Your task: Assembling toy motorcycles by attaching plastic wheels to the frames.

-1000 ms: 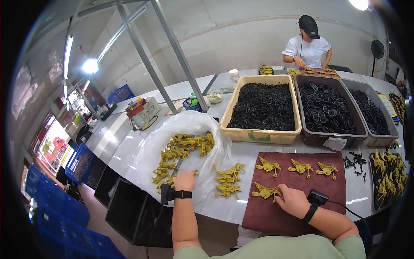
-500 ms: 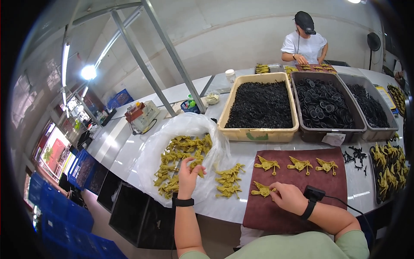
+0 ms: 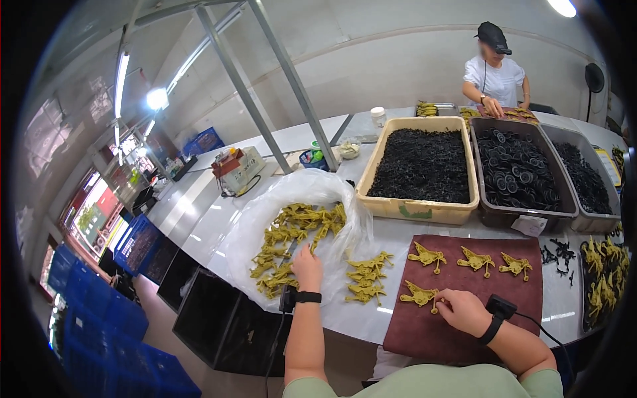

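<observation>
My left hand [image 3: 307, 270] is over an open clear plastic bag [image 3: 249, 229] of yellow-green molded parts. Its fingers are drawn together at the lower end of one part [image 3: 322, 232], though the grip is partly hidden. Lower right, my right hand [image 3: 466, 312] pinches the right end of a similar part [image 3: 418, 294] lying on a maroon mat [image 3: 464, 338]. Three more parts, the middle one [image 3: 475, 261] among them, lie in a row along the mat's far side. Between bag and mat is a short column of stacked parts [image 3: 366, 277].
Beyond the mat stand a cream tub [image 3: 418, 209] of small black pieces, a brown tub [image 3: 527, 215] of black rings and a grey tub [image 3: 597, 222] of black pieces. A black tray [image 3: 587, 318] of parts is at right. A person [image 3: 494, 73] works across the table.
My left hand has turned and shifted deeper over the parts in the bag. My right hand stays at the front part on the mat, its fingertips now at that part's right end.
</observation>
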Motion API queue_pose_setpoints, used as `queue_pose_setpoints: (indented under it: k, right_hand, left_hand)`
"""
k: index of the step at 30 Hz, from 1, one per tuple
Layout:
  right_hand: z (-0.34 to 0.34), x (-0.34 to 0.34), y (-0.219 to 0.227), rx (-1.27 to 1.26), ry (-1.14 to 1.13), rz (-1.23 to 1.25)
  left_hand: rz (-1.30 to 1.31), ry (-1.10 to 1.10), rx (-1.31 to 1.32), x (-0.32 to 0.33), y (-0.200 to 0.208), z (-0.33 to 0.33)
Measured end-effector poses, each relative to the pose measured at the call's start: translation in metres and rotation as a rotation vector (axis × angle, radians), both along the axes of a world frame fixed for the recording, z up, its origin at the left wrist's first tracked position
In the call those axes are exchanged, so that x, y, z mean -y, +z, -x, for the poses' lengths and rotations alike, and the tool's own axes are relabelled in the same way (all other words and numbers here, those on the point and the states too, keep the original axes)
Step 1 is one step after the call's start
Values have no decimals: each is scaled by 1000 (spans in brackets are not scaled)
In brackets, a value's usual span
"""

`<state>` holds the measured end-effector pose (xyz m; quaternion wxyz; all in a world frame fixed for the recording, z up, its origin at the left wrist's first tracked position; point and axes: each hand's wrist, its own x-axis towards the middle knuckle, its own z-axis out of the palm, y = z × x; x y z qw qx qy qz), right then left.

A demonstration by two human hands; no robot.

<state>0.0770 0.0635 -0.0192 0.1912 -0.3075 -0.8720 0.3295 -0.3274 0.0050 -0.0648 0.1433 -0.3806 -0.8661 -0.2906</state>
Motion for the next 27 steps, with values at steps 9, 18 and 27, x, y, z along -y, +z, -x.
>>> queue_pose_setpoints:
  k: [9, 18, 27]
  right_hand:
    - [4, -2, -3, 53, 61, -15]
    - [2, -2, -1, 90, 75, -5]
    - [5, -1, -5, 94, 87, -10]
  left_hand:
    - [489, -54, 223, 11, 23, 8]
    - [733, 260, 58, 35, 27, 48]
    - [-21, 76, -103, 36, 11, 68]
